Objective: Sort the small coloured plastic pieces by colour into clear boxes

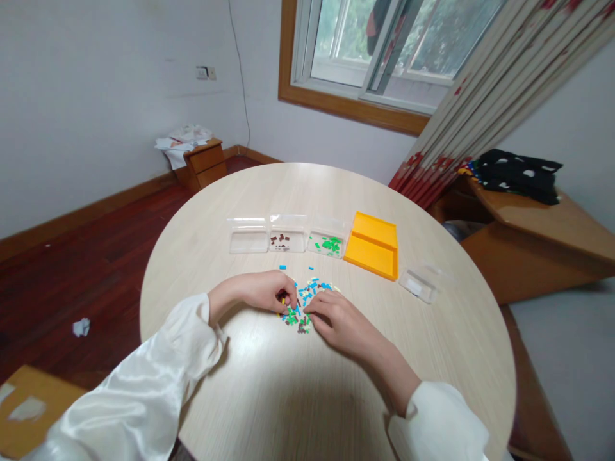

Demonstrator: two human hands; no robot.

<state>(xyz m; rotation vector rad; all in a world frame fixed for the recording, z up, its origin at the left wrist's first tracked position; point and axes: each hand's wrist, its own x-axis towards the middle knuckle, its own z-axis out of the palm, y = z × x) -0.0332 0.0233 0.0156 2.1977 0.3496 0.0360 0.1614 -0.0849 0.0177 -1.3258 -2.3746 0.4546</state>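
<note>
A small heap of tiny coloured pieces (303,302), blue, green, brown and pale yellow, lies on the round wooden table (269,384). My left hand (262,289) rests at the heap's left edge, fingers curled in a pinch on small pieces, one of them yellow. My right hand (336,319) lies at the heap's right side, fingertips pressed together on the pieces. Behind the heap stand three clear boxes: an empty one (248,235), one with brown pieces (287,234), one with green pieces (328,238).
An orange tray (373,245) sits right of the clear boxes, and another small clear box (419,283) near the table's right edge. A wooden bench with dark cloth (519,173), a curtain (485,89) and a small cabinet (204,163) stand beyond the table.
</note>
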